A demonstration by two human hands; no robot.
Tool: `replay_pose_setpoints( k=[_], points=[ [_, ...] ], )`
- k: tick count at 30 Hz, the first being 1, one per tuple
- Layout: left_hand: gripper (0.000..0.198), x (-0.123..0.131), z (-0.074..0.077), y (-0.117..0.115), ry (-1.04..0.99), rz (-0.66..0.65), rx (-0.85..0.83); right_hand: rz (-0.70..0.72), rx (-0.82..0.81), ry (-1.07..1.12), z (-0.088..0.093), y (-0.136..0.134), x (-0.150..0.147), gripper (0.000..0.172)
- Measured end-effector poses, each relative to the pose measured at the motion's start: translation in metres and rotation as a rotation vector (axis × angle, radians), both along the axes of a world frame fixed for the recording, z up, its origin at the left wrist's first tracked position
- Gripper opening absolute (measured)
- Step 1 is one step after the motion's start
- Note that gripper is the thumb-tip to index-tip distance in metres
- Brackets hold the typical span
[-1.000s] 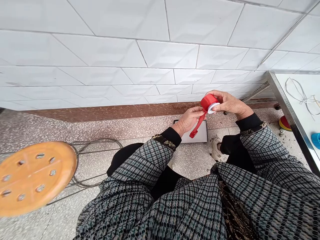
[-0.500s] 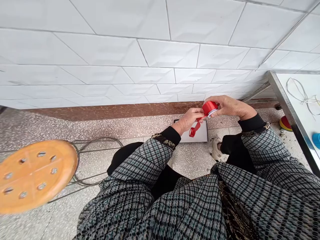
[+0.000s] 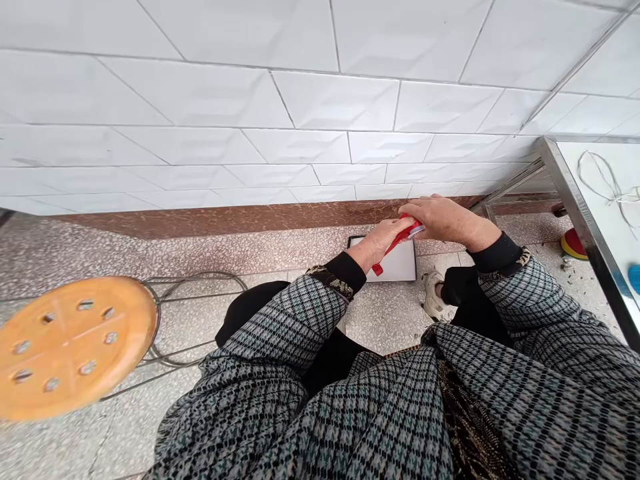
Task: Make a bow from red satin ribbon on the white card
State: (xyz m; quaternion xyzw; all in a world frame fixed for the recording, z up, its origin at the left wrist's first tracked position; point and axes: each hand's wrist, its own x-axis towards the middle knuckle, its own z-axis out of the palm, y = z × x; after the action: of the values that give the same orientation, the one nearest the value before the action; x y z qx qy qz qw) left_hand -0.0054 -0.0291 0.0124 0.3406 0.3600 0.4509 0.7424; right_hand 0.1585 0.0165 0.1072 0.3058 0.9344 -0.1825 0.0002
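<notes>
A roll of red ribbon (image 3: pixel 416 230) with a pale edge is mostly covered between my two hands. My right hand (image 3: pixel 445 218) wraps over the roll from the right, fingers closed around it. From the left, my left hand (image 3: pixel 379 241) meets it, its fingers closed against the roll and the red ribbon. Exactly where those fingertips grip is hidden. A loose ribbon end (image 3: pixel 379 268) hangs below the left hand. Beneath both hands, on the floor, lies a shallow white box (image 3: pixel 401 265) with dark edges.
An orange round stool (image 3: pixel 75 347) with holes and thin metal legs is at the left. A white tiled wall (image 3: pixel 300 100) stands in front. To the right, a metal-framed table (image 3: pixel 575 193) carries thin cord (image 3: pixel 605 180); a red and yellow object (image 3: pixel 574 243) sits on the floor beside it.
My right hand has turned over the ribbon roll and covers more of it. The hands have come closer together, and the hanging ribbon end has shifted slightly left.
</notes>
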Motion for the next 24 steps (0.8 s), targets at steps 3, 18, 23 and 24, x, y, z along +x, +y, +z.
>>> replay_pose_setpoints(
  k=[3,18,23,24],
  points=[
    [0.037,-0.002,0.012,-0.001,-0.119,0.036,-0.059,-0.111,-0.190,0.262,-0.001,0.009,0.004,0.058],
    [0.052,-0.018,0.027,0.000,-0.138,-0.132,0.092,-0.224,-0.686,0.570,0.019,0.018,0.021,0.053],
    [0.045,-0.022,0.030,0.000,-0.150,-0.141,0.096,-0.216,-0.664,0.617,0.024,0.021,0.026,0.052],
    [0.043,-0.022,0.031,0.000,-0.152,-0.135,0.092,-0.212,-0.659,0.631,0.024,0.022,0.026,0.052]
  ],
)
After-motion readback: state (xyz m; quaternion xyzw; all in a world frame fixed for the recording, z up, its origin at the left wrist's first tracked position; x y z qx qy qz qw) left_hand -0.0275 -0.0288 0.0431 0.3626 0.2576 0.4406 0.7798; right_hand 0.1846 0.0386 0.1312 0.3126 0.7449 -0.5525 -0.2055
